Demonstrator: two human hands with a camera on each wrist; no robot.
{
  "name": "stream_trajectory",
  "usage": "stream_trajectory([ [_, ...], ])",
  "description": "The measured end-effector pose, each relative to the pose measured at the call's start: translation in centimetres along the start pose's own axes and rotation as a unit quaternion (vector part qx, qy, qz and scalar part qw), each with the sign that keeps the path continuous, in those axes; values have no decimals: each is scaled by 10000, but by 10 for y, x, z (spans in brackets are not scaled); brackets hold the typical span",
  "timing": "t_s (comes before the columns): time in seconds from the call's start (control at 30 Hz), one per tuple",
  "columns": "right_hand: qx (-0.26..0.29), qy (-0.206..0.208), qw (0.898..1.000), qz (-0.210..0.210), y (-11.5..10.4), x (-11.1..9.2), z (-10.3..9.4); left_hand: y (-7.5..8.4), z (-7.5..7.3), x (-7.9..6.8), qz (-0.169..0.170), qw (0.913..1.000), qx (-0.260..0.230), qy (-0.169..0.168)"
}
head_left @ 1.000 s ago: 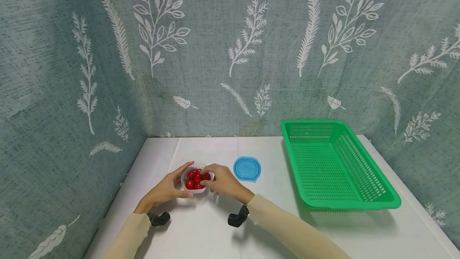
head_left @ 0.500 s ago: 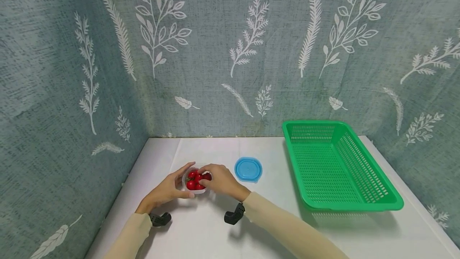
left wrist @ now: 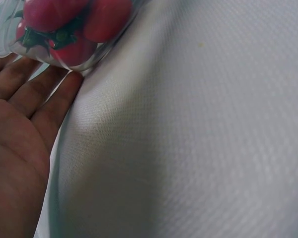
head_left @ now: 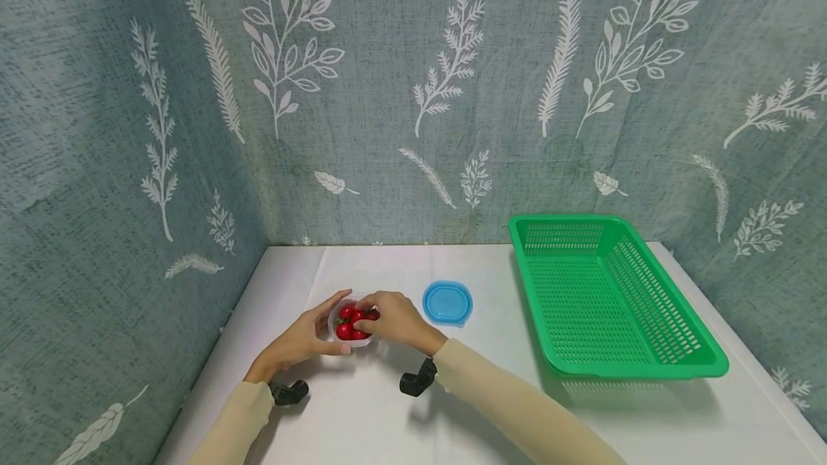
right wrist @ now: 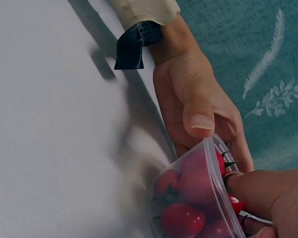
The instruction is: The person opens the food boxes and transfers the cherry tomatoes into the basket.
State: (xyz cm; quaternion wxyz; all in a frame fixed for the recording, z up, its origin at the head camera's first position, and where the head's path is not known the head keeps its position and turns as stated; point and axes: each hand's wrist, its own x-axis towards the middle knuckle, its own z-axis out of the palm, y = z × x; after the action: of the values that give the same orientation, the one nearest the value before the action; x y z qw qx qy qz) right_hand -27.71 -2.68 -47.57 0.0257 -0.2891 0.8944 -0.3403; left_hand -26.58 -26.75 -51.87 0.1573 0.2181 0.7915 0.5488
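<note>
A small clear plastic container (head_left: 334, 332) stands on the white table, filled with several red tomatoes (head_left: 344, 331) with green stems. My left hand (head_left: 298, 339) holds it from the left, thumb near its front side and fingers along the far side. In the left wrist view, fingertips (left wrist: 72, 82) touch the container's wall. My right hand (head_left: 402, 321) reaches into the container from the right, thumb and forefinger about one tomato (head_left: 359, 315); its other fingertips are hidden. The right wrist view shows the right hand (right wrist: 283, 193) over the rim among the tomatoes.
A blue lid (head_left: 447, 303) lies flat on the table, right of and slightly behind the container. The large green perforated basket (head_left: 548, 350) stands at the right. Patterned grey-green cloth (head_left: 381, 92) walls the back and sides. Each wrist wears a black camera mount (head_left: 418, 377).
My right hand has shifted slightly left and deeper over the tomatoes in the container. The left hand keeps its place at the container.
</note>
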Motion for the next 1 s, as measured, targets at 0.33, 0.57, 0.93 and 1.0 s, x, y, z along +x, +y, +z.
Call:
stream_trajectory([
  [0.33, 211, -86, 9997, 76, -3, 0, -4, 2, -1, 0, -25, 9999, -78, -66],
  [0.57, -108, -235, 9997, -2, -6, 1, -6, 2, -1, 1, -100, 9999, -75, -67],
  [0.93, -201, -125, 9996, 170, -10, 3, -5, 2, -2, 1, 49, 9997, -160, -153],
  [1.0, -125, -115, 9996, 231, -9, 3, -5, 1, -2, 1, 63, 9997, -183, -163],
])
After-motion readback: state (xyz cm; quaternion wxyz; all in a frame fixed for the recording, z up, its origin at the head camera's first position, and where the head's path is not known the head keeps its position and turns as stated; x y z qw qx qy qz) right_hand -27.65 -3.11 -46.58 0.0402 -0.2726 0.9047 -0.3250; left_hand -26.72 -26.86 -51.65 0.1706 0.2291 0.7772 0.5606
